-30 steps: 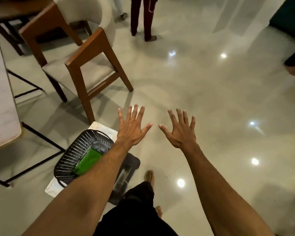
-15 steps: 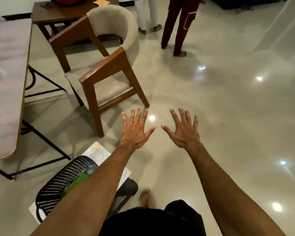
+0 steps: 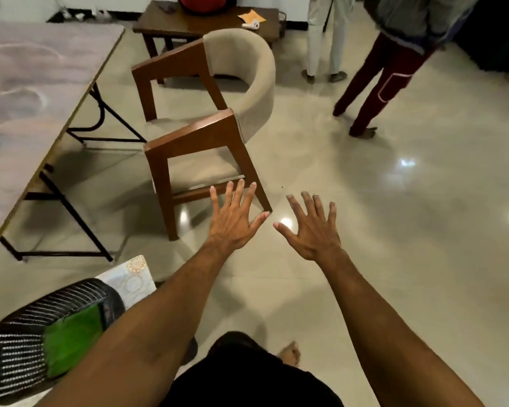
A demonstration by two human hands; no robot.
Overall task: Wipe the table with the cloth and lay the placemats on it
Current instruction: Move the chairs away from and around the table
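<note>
Both bare arms are held out ahead over a glossy tiled floor (image 3: 394,259). The left hand (image 3: 232,221) is seen palm down, fingers straight and spread wide, nothing held. The right hand (image 3: 312,230) is noted just beside it in the same pose, spread and holding nothing; the two thumbs are near but apart. The table (image 3: 27,98), pale marbled top on black metal legs, is recorded at the left edge, well apart from both hands. A black slatted basket (image 3: 21,351) is seen at lower left, partly hidden by the left forearm; a cloth (image 3: 71,336), green and blurred, lies inside it. A patterned placemat (image 3: 130,277) is seen jutting out from under the basket's far edge. A wooden chair (image 3: 206,118) with a beige padded back stands between the table and the hands. A dark side table (image 3: 188,22) is noted behind the chair. Two standing people (image 3: 376,83) are seen at upper right, legs only. One bare foot (image 3: 290,352) is visible below, between the arms.
</note>
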